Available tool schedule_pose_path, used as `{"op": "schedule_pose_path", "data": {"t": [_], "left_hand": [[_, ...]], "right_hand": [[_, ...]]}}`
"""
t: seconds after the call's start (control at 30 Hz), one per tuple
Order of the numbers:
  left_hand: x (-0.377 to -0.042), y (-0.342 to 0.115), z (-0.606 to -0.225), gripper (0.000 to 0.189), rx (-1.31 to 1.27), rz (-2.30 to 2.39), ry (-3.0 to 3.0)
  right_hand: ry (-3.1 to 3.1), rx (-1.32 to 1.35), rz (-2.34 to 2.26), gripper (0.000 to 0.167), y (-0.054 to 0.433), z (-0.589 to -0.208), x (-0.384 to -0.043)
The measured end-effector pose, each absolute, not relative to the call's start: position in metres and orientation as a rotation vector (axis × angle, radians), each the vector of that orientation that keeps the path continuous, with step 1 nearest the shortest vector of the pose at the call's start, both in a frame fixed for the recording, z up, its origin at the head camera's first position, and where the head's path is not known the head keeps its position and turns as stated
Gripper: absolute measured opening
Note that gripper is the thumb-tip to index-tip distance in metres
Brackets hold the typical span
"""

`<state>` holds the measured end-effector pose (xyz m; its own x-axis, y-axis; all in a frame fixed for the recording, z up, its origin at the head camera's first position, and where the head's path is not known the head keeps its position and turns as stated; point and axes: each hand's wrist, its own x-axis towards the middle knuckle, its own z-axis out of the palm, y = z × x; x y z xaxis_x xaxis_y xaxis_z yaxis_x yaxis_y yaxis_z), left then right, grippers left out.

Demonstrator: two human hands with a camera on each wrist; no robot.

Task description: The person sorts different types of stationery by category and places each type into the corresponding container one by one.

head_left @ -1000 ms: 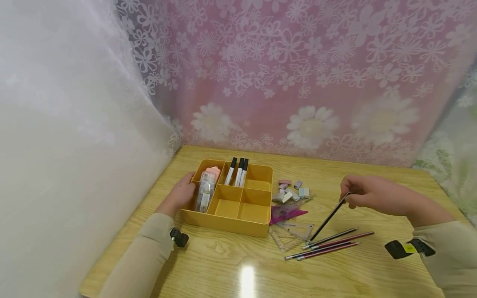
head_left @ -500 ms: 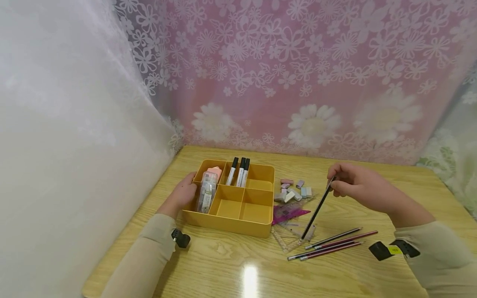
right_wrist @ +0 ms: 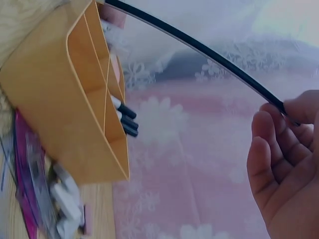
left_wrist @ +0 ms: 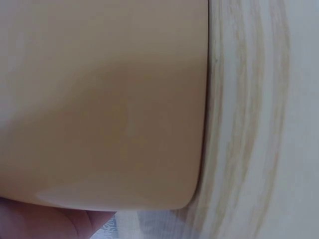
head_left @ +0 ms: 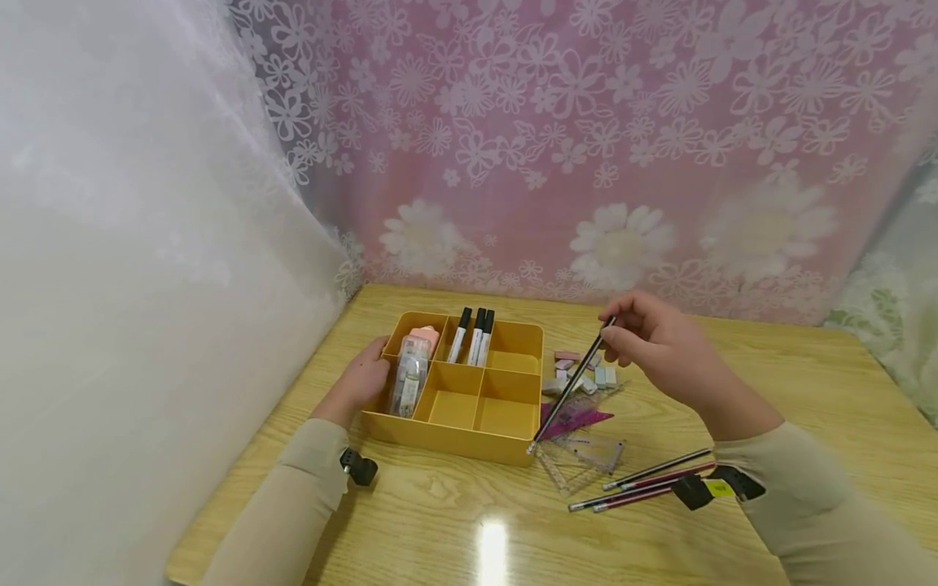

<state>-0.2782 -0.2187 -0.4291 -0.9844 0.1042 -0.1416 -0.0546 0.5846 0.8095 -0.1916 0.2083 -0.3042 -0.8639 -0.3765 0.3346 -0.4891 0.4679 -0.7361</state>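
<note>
A yellow compartment box (head_left: pixel 454 441) stands on the table. My left hand (head_left: pixel 362 376) grips its left side, the fingers (left_wrist: pixel 50 221) reaching round a corner of the wall in the left wrist view. Pinched near its upper end between my right thumb and fingers, a dark pencil (head_left: pixel 575 382) slants down to the left. Its lower end overlaps the box's front right corner in the head view. My right hand (head_left: pixel 655 350) is raised to the right of the box. Several pencils (head_left: pixel 645 484) lie on the table below the right forearm, partly covered by the wrist camera.
The box holds black-capped markers (head_left: pixel 479 338), a clear case (head_left: pixel 410 378) and a peach item (head_left: pixel 425 334). To its right lie small erasers (head_left: pixel 607 377), a magenta ruler (head_left: pixel 582 421) and clear set squares (head_left: pixel 564 472). A floral curtain (head_left: pixel 513 163) hangs behind the wooden table (head_left: pixel 410 521).
My right hand has moved left with the pencil, away from the other pencils and toward the box's front right corner. My left hand stays on the box.
</note>
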Motion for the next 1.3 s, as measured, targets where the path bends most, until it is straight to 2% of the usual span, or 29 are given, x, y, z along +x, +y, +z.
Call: {"op": "schedule_pose_path", "data": {"t": [0.37, 0.73, 1.1, 1.3], "left_hand": [[-0.279, -0.218, -0.429, 0.054, 0.064, 1.377, 2.642], [-0.282, -0.220, -0.430, 0.055, 0.049, 1.379, 2.626], [-0.282, -0.220, -0.433, 0.053, 0.039, 1.383, 2.630], [-0.281, -0.220, -0.433, 0.054, 0.049, 1.394, 2.625]], "right_hand": [[-2.525, 0.740, 1.477, 0.024, 0.158, -0.311, -0.209], [-2.326, 0.578, 1.658, 0.022, 0.116, -0.347, -0.229], [-2.439, 0.546, 1.662, 0.028, 0.084, -0.376, -0.236], [-2.612, 0.542, 1.447, 0.027, 0.074, -0.381, -0.237]]}}
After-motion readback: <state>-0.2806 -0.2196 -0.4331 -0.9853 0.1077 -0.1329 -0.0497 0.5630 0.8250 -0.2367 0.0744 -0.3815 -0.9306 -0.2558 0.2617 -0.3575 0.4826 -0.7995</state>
